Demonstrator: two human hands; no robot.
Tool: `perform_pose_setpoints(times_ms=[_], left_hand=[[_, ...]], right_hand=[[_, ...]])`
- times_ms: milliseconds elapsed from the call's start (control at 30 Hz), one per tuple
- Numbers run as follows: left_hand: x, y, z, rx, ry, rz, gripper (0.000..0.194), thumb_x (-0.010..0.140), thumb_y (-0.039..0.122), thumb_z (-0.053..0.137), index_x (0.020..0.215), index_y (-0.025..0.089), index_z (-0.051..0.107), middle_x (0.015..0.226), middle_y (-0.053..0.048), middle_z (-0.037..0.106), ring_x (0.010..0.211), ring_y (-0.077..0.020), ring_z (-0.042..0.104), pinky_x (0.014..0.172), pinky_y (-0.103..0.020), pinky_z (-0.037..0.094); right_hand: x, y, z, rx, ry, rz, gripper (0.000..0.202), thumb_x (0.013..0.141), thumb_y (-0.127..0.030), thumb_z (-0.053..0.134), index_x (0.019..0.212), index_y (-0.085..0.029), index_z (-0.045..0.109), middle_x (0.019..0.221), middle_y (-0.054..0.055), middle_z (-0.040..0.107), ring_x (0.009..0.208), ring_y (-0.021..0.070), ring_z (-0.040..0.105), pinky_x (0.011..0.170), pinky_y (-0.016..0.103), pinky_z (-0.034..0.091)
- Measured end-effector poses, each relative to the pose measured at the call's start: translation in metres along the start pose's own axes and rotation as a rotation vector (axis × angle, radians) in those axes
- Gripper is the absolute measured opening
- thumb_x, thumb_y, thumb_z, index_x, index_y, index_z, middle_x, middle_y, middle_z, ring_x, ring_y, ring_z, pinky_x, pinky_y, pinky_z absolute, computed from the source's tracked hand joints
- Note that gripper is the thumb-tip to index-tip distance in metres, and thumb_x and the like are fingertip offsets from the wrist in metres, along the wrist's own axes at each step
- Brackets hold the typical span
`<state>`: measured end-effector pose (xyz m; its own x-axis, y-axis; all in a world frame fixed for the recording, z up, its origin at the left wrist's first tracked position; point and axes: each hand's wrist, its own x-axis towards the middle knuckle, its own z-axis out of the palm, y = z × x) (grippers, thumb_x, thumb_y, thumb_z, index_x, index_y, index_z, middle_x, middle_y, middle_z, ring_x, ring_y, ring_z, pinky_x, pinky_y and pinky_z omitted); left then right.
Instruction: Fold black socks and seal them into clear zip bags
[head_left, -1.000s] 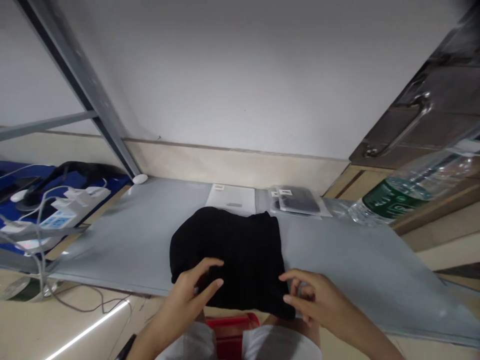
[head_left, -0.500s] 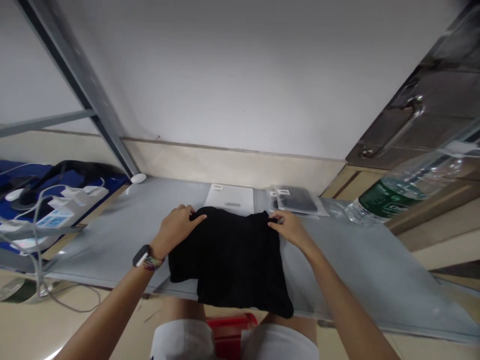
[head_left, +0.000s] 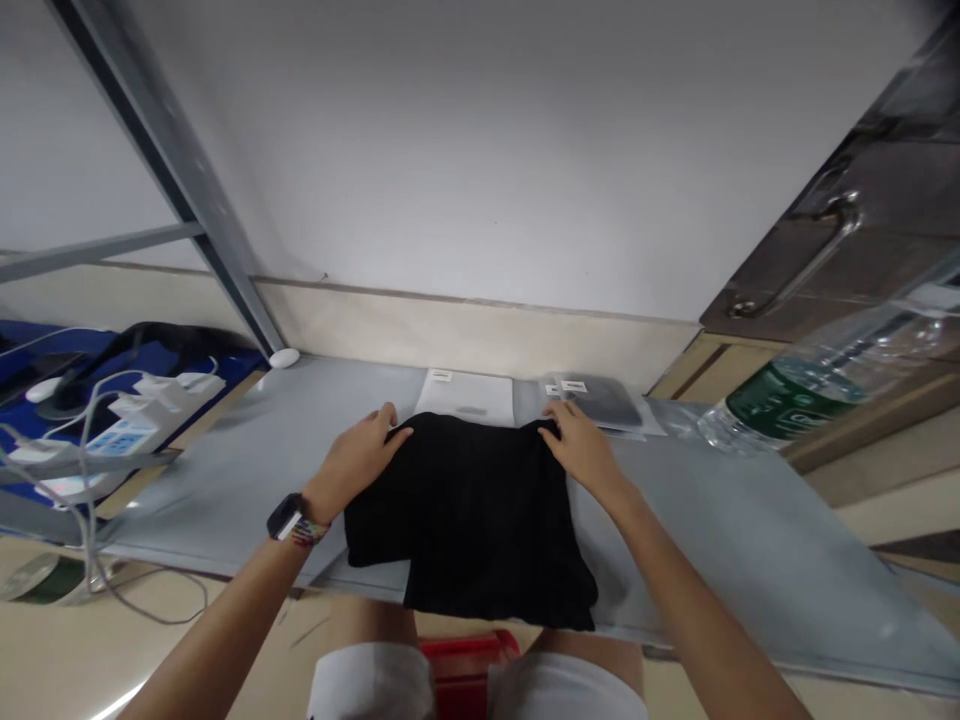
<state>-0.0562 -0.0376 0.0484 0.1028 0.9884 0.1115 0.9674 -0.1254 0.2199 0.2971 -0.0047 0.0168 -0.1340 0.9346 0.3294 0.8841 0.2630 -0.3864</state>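
Note:
A black cloth garment (head_left: 480,515) lies spread on the grey tabletop (head_left: 720,540), its lower edge close to the table's front edge. My left hand (head_left: 360,455) pinches its upper left corner between thumb and fingers. At the upper right corner, my right hand (head_left: 581,445) grips the fabric the same way. Just behind the garment lie a flat white packet (head_left: 472,393) with a small label and, to its right, a dark packet in clear plastic (head_left: 604,400).
A plastic bottle with a green label (head_left: 795,395) stands at the right. On the left are a white power strip (head_left: 124,440) with cables, a metal post (head_left: 225,270) and a small white oval object (head_left: 284,358). A red stool (head_left: 465,670) is below.
My right hand has changed its hold at the upper right corner, and the garment's top edge there is pulled straighter. The whole view has shifted slightly.

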Motion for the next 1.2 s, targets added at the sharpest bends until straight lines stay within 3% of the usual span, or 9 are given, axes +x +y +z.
perform_pose_setpoints(times_ms=[100, 167, 300, 400, 533, 700, 833, 967, 1200], left_hand=[[-0.013, 0.014, 0.007, 0.046, 0.132, -0.048, 0.046, 0.111, 0.045, 0.047, 0.141, 0.012, 0.059, 0.134, -0.023, 0.064, 0.109, -0.0358, 0.070, 0.091, -0.046, 0.055], [-0.025, 0.023, 0.013, 0.049, 0.224, 0.068, 0.052, 0.110, 0.045, 0.049, 0.151, 0.012, 0.056, 0.151, -0.026, 0.056, 0.133, -0.0428, 0.059, 0.109, -0.056, 0.049], [-0.043, 0.026, 0.035, -0.004, 0.103, 0.444, 0.055, 0.111, 0.049, 0.049, 0.163, 0.033, 0.049, 0.173, -0.008, 0.042, 0.161, -0.0414, 0.030, 0.126, -0.062, 0.033], [-0.046, 0.013, 0.052, -0.021, -0.017, 0.496, 0.055, 0.112, 0.051, 0.048, 0.166, 0.041, 0.043, 0.176, -0.003, 0.038, 0.164, -0.0419, 0.025, 0.126, -0.066, 0.031], [-0.043, 0.004, 0.055, -0.074, -0.040, 0.482, 0.057, 0.111, 0.050, 0.050, 0.167, 0.043, 0.041, 0.177, -0.003, 0.035, 0.165, -0.0413, 0.024, 0.127, -0.069, 0.029], [-0.058, 0.026, 0.040, -0.105, -0.031, 0.465, 0.062, 0.107, 0.056, 0.057, 0.164, 0.033, 0.050, 0.172, -0.007, 0.045, 0.165, -0.0444, 0.023, 0.129, -0.071, 0.026], [-0.087, 0.041, 0.043, -0.119, -0.116, 0.558, 0.084, 0.096, 0.068, 0.069, 0.169, 0.038, 0.039, 0.174, -0.006, 0.041, 0.165, -0.0454, 0.023, 0.128, -0.071, 0.028], [-0.102, 0.034, 0.052, -0.102, -0.118, 0.561, 0.094, 0.091, 0.068, 0.075, 0.170, 0.043, 0.031, 0.178, -0.004, 0.033, 0.166, -0.0457, 0.020, 0.128, -0.072, 0.027], [-0.101, 0.026, 0.050, -0.094, -0.129, 0.572, 0.107, 0.081, 0.073, 0.082, 0.170, 0.041, 0.032, 0.178, -0.006, 0.032, 0.165, -0.0472, 0.020, 0.128, -0.074, 0.026]], right_hand=[[-0.014, -0.016, 0.009, -0.157, 0.065, 0.007, 0.034, 0.099, -0.020, 0.053, 0.128, -0.013, 0.068, 0.130, 0.021, 0.067, 0.120, 0.0373, 0.066, 0.100, 0.050, 0.056], [-0.031, -0.030, 0.015, -0.158, 0.139, -0.060, 0.040, 0.105, -0.023, 0.045, 0.136, -0.010, 0.067, 0.139, 0.024, 0.064, 0.134, 0.0385, 0.060, 0.114, 0.053, 0.050], [-0.070, -0.049, 0.027, -0.089, -0.069, -0.235, 0.059, 0.110, -0.045, 0.047, 0.162, -0.017, 0.050, 0.170, 0.019, 0.044, 0.160, 0.0381, 0.037, 0.126, 0.057, 0.041], [-0.086, -0.048, 0.036, -0.110, -0.220, -0.158, 0.074, 0.106, -0.061, 0.052, 0.168, -0.023, 0.042, 0.177, 0.017, 0.033, 0.165, 0.0427, 0.026, 0.128, 0.064, 0.035], [-0.095, -0.047, 0.036, -0.123, -0.220, -0.077, 0.074, 0.106, -0.063, 0.052, 0.169, -0.026, 0.041, 0.178, 0.016, 0.030, 0.165, 0.0440, 0.020, 0.129, 0.069, 0.029], [-0.119, -0.069, 0.022, -0.061, -0.210, -0.138, 0.078, 0.105, -0.059, 0.056, 0.172, -0.027, 0.032, 0.180, 0.014, 0.020, 0.166, 0.0420, 0.018, 0.129, 0.066, 0.033], [-0.148, -0.079, 0.020, -0.042, -0.280, -0.217, 0.079, 0.104, -0.056, 0.058, 0.173, -0.031, 0.027, 0.181, 0.010, 0.016, 0.166, 0.0422, 0.017, 0.128, 0.068, 0.036], [-0.163, -0.067, 0.022, -0.060, -0.276, -0.198, 0.082, 0.104, -0.057, 0.058, 0.174, -0.034, 0.023, 0.181, 0.009, 0.017, 0.166, 0.0437, 0.018, 0.127, 0.072, 0.034], [-0.173, -0.044, 0.022, -0.064, -0.196, -0.153, 0.090, 0.104, -0.056, 0.059, 0.176, -0.033, 0.010, 0.182, 0.010, 0.014, 0.166, 0.0417, 0.021, 0.128, 0.071, 0.033]])
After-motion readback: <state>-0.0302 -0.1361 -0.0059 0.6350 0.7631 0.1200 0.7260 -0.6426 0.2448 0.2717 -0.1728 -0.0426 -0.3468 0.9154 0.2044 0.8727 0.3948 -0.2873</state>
